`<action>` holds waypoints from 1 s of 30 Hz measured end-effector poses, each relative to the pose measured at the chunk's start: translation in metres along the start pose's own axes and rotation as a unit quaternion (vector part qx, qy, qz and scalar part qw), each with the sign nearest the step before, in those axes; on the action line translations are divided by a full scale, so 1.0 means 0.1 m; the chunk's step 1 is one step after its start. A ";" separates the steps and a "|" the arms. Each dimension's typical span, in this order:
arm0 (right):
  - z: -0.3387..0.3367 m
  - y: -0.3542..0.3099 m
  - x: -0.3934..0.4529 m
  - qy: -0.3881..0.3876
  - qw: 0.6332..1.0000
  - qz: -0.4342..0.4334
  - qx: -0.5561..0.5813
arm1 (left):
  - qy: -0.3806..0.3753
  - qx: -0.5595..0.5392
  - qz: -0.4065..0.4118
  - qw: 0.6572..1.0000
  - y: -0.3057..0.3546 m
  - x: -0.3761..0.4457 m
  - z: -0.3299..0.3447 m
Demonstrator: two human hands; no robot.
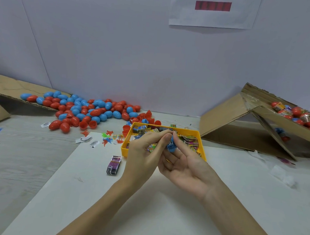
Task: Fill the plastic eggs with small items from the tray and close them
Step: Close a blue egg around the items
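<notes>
Both hands meet at centre: right hand (182, 165) pinches the blue plastic egg half (171, 145), long axis twelve-to-six; left hand (145, 152) fingertips clamp small packets at nine o'clock.

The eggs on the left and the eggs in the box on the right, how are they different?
The eggs on the left are bare red and blue shells; the eggs in the box have colourful wrappers around them. The left ones spill loose off a flat cardboard sheet onto the table; the right ones sit packed inside the tilted cardboard box. Both piles mix red and blue.
</notes>
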State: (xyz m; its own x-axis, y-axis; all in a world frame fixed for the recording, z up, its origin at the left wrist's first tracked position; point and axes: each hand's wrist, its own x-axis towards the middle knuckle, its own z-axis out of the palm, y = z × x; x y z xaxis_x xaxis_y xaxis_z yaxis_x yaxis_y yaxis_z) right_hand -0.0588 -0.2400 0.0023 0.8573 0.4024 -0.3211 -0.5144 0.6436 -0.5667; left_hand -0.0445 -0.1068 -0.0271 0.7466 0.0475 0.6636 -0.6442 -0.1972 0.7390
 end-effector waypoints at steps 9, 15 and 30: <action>-0.06 0.03 0.02 -0.008 0.992 -0.090 -0.086 | -0.064 0.044 -0.024 0.997 -0.02 0.06 -0.08; -0.08 0.03 0.01 0.088 0.893 -0.302 -0.322 | -0.064 -0.004 -0.102 0.993 0.00 0.07 -0.07; -0.16 0.00 0.06 0.052 0.911 -0.304 -0.272 | -0.064 -0.111 -0.105 0.986 0.04 0.11 -0.15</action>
State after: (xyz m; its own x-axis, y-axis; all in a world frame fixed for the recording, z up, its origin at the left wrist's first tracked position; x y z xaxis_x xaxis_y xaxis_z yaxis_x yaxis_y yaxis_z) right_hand -0.0531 -0.2477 -0.0123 0.9923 -0.0021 0.1242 0.1192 0.2973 -0.9473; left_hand -0.0415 -0.0922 -0.0150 0.8729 -0.0628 0.4838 -0.4833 0.0241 0.8751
